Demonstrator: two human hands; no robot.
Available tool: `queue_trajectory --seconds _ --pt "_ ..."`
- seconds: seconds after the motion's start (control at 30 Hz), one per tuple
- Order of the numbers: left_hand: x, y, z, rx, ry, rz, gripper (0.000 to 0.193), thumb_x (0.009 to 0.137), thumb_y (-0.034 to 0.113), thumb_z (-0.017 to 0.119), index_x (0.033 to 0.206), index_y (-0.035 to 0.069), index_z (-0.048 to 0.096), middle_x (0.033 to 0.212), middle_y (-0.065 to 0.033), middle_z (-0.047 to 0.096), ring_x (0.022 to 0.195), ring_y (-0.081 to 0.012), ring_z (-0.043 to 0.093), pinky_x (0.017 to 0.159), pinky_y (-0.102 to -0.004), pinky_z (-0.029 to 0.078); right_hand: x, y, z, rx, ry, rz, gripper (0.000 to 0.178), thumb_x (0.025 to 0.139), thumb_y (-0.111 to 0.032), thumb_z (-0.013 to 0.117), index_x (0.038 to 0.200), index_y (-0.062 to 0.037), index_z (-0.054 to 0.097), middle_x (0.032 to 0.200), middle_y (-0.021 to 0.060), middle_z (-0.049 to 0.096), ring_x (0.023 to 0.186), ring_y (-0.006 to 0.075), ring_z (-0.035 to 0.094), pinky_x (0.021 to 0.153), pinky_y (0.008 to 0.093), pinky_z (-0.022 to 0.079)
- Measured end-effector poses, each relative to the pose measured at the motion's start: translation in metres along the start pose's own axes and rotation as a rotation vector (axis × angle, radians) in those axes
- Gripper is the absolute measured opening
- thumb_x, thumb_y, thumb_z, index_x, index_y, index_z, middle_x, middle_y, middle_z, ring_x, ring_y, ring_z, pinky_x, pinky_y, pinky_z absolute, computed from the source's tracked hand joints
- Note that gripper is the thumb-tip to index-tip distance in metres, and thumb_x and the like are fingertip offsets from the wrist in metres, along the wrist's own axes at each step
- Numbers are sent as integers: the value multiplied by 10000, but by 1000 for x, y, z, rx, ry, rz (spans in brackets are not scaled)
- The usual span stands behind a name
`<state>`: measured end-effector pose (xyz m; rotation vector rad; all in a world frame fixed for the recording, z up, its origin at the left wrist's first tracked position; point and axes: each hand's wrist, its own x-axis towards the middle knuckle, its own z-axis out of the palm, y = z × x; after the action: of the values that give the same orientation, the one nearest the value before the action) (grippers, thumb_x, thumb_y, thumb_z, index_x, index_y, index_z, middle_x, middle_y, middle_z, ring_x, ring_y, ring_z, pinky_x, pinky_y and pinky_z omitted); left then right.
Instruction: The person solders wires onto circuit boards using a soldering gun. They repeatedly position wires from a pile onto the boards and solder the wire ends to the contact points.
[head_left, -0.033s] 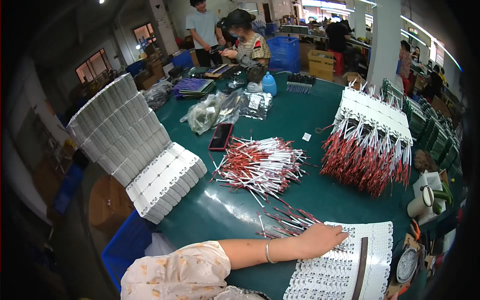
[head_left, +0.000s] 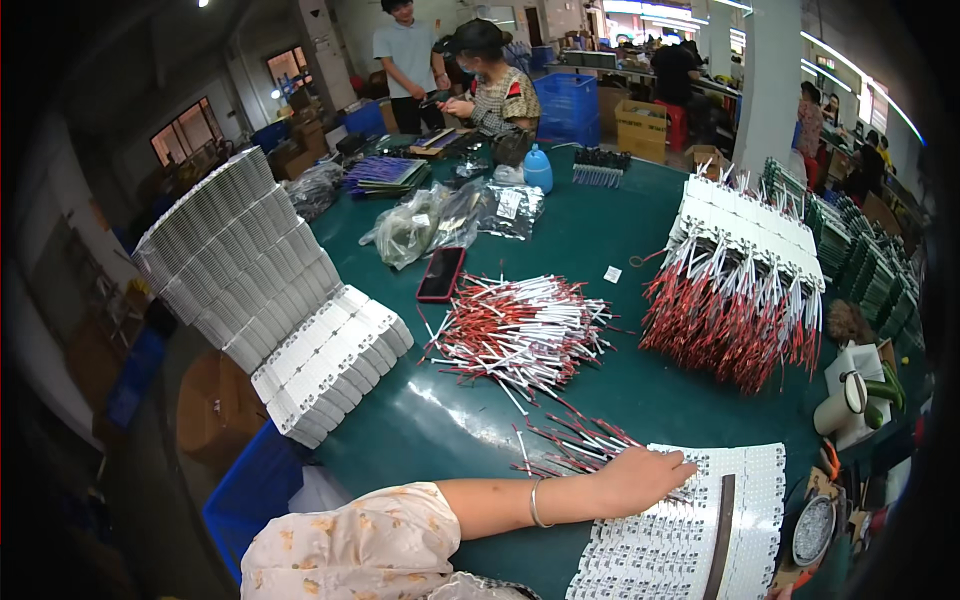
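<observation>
Green table (head_left: 600,225); hands (head_left: 640,482) at white boards (head_left: 758,510)

- A white panel (head_left: 755,490), lying flat on the near right of the green table (head_left: 400,440), with rows of small dark marks and notched side edges.
- A narrow, dark brownish strip (head_left: 722,540), lying on that panel, right of its middle.
- Loose thin wires (head_left: 580,440), red, white and dark, spread out at the panel's upper left corner; I can't see their right ends.
</observation>
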<state>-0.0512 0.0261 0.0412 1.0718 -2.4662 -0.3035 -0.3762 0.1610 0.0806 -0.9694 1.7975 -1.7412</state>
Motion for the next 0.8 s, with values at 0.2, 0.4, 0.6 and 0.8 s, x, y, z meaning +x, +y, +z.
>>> queue_trajectory --seconds 0.2,0.4,0.6,0.8 --pt "2 17 -3 -198 44 -145 259 883 164 538 1112 51 497 935 -121 552 738 -347 614 595 -441 499 -31 -5 47 184 -93 -8 280 837 -12 599 1090 93 541 768 130 594 526 151 531 443 222 414" --pt "-2 13 6 -259 100 -36 136 893 158 510 982 54 518 886 -103 558 773 -325 620 585 -438 498 -49 -11 75 388 -159 -3 425 821 31 565 1233 19 462 835 103 567 598 138 521 496 231 430" --pt "-2 11 10 -239 27 -58 171 865 122 504 1013 57 557 827 -103 572 805 -307 618 625 -424 501 -47 -2 76 415 -171 52 418 817 27 576 1223 3 478 819 97 571 581 137 522 487 237 433" --pt "0 10 12 -267 145 -18 194 823 87 541 1009 41 571 848 -108 555 815 -302 606 640 -412 496 -45 2 75 397 -153 69 407 810 10 584 1207 20 494 792 106 573 549 148 506 471 240 419"
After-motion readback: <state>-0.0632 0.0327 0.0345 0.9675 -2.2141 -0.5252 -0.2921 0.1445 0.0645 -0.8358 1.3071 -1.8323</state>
